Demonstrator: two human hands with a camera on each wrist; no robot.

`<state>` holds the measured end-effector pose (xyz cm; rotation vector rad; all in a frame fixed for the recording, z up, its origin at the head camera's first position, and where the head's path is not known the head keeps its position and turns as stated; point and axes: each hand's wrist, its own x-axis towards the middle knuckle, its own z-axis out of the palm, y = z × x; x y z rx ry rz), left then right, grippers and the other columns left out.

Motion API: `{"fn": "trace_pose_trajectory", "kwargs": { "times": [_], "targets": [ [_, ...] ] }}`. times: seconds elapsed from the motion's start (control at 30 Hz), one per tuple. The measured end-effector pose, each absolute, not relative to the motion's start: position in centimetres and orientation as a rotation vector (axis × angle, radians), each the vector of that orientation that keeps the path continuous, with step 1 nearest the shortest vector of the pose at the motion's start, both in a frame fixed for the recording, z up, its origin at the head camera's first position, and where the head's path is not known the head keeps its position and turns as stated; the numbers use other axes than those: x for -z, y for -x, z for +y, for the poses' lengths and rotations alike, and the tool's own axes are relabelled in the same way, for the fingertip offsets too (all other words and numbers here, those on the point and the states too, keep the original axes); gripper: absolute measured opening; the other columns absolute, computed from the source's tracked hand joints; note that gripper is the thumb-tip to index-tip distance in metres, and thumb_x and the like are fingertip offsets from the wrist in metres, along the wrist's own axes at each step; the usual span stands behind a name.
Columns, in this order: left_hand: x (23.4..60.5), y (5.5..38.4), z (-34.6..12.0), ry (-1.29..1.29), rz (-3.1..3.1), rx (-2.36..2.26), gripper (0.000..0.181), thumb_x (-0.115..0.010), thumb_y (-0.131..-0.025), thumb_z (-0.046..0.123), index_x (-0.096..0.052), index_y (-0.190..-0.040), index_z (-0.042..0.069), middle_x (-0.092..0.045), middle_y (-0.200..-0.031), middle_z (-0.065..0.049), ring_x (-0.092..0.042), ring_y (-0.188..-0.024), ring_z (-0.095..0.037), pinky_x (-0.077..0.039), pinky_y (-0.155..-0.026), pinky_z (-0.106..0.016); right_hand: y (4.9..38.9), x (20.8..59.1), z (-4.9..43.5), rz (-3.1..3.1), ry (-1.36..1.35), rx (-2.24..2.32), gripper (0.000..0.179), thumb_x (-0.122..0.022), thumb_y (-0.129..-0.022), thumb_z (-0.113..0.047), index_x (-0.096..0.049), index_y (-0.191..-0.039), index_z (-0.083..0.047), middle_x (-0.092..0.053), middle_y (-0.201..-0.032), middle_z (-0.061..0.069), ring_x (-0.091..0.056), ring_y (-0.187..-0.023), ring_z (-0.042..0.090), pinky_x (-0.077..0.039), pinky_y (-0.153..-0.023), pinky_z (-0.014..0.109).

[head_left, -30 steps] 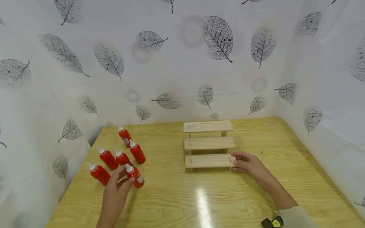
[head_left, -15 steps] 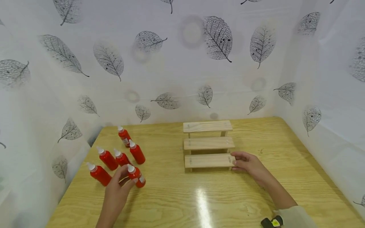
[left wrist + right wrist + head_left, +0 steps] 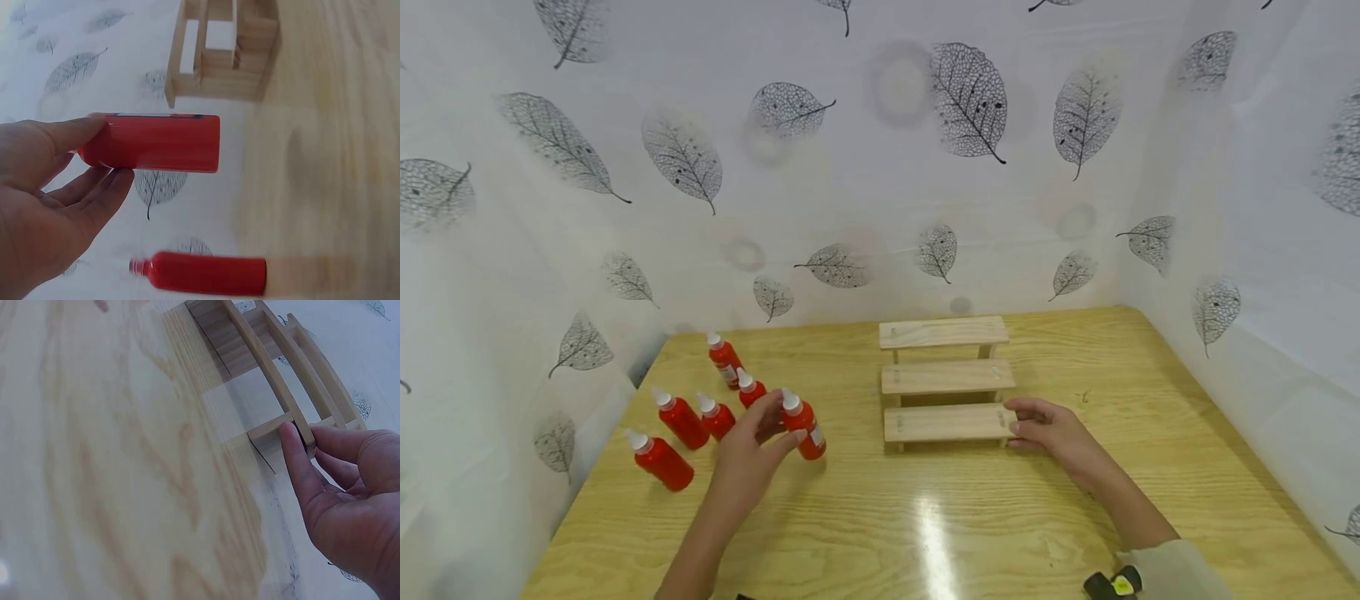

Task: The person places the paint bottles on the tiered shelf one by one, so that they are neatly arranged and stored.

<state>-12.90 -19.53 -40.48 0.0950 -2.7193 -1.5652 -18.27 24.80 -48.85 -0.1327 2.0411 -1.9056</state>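
Observation:
My left hand (image 3: 747,450) grips a red squeeze bottle (image 3: 156,142) with a white pointed cap, thumb on one side and fingers on the other. In the left wrist view the bottle's base is clear of the wooden table. A three-step wooden stand (image 3: 951,423) is right of the middle in the head view. At the right end of its lowest step, my right hand (image 3: 1052,435) pinches the board between thumb and fingers. The held bottle is to the left of the stand, apart from it.
Several more red bottles (image 3: 664,463) with white caps stand at the table's left side. One is partly hidden behind my left hand. A leaf-patterned white sheet (image 3: 850,192) walls the back and sides of the table (image 3: 1000,525).
My left hand has carried the held bottle to the right and away from me, off from the other bottles. The right hand keeps its pinch on the step.

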Motion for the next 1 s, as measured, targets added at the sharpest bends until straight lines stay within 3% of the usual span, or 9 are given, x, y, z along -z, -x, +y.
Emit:
{"fn": "trace_pose_trajectory", "kwargs": {
  "times": [0.4, 0.7, 1.0],
  "targets": [
    [39.4, 17.4, -14.0, 0.33, -2.497, 1.7, 0.058, -0.077, -0.09, 0.015, -0.054, -0.142, 0.017, -0.064, -0.129, -0.006, -0.062, -0.118, -0.025, -0.052, -0.104, -0.048, 18.2, 48.9, 24.6, 2.036, 0.124, 1.916, 0.057, -0.062, -0.1, -0.011, -0.038, -0.147, 0.011, -0.042, -0.126, 0.02, -0.063, -0.101, 0.017, -0.059, -0.092, 0.034],
    [38.8, 20.7, -9.4, 0.508, -2.426, 1.751, 0.052, -0.076, -0.09, 0.013, -0.057, -0.139, 0.016, -0.066, -0.124, -0.003, -0.063, -0.114, -0.021, -0.055, -0.1, -0.04, 18.2, 48.8, 24.5, 2.045, 0.112, 1.914, 0.057, -0.061, -0.101, -0.012, -0.037, -0.148, 0.01, -0.044, -0.13, 0.024, -0.066, -0.101, 0.018, -0.059, -0.092, 0.033],
    [37.5, 22.6, -4.7, 0.553, -2.495, 1.782, 0.058, -0.075, -0.091, 0.013, -0.053, -0.144, 0.017, -0.064, -0.129, -0.003, -0.065, -0.113, -0.021, -0.057, -0.097, -0.034, 18.2, 48.9, 24.6, 2.045, 0.115, 1.918, 0.058, -0.063, -0.1, -0.013, -0.038, -0.147, 0.01, -0.044, -0.127, 0.021, -0.065, -0.101, 0.019, -0.059, -0.092, 0.034]
  ]
}}
